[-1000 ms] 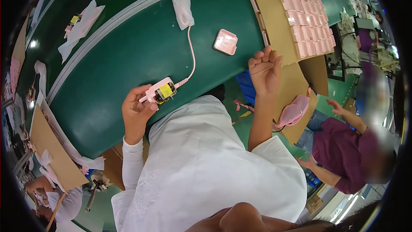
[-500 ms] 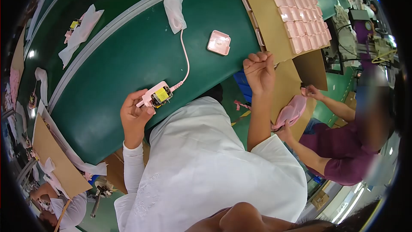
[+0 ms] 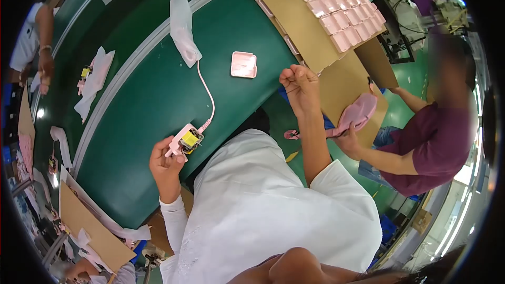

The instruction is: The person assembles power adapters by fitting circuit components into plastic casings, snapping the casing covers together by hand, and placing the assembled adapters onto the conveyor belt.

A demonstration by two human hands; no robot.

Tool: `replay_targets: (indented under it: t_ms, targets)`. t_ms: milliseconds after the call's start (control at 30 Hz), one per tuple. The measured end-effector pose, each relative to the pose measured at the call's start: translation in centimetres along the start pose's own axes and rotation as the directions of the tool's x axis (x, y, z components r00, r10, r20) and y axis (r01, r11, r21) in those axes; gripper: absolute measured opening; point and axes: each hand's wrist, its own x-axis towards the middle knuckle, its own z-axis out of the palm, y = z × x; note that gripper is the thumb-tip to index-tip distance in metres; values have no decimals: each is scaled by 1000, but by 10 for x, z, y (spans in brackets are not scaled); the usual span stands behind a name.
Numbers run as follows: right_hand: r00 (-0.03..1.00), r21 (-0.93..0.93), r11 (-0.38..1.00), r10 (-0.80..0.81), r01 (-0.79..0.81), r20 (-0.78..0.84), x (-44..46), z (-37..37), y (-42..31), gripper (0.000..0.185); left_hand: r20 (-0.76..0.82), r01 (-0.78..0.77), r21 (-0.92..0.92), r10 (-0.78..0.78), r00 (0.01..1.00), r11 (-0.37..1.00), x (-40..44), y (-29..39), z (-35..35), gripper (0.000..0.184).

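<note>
My left hand (image 3: 167,165) grips a pink adapter (image 3: 185,141) whose yellow and black electronics lie exposed, over the front edge of the green table (image 3: 158,84). From it a pink cord (image 3: 210,97) runs up to a white translucent sleeve (image 3: 182,26). A square pink shell (image 3: 243,64) lies open side up on the table, left of my right hand. My right hand (image 3: 301,87) is raised near the cardboard edge with its fingers curled together; whatever they may hold is too small to make out.
Rows of pink shells (image 3: 339,10) cover a cardboard sheet (image 3: 284,0) at the upper right. A co-worker in maroon (image 3: 436,147) handles a pink bundle (image 3: 359,111) at the right. Another wrapped adapter (image 3: 94,84) lies on the left. Another person's arm (image 3: 46,37) shows at the upper left.
The view has shifted, so the table items appear lower and further left. My right hand's fingers have curled in more. The co-worker has taken hold of the pink bundle. Another person has appeared upper left.
</note>
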Motion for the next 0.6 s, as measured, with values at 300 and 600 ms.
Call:
replay_targets:
  t_ms: [300,600]
  targets:
    - [998,17,999,43,-44,55,-1,-21,-1,15,5,6,-17,-6,1000,1000,-1,2,1,57]
    - [1000,-68,998,6,-4,25,-8,-4,-3,24,-38,47,18,-46,998,999,1,8,0,50]
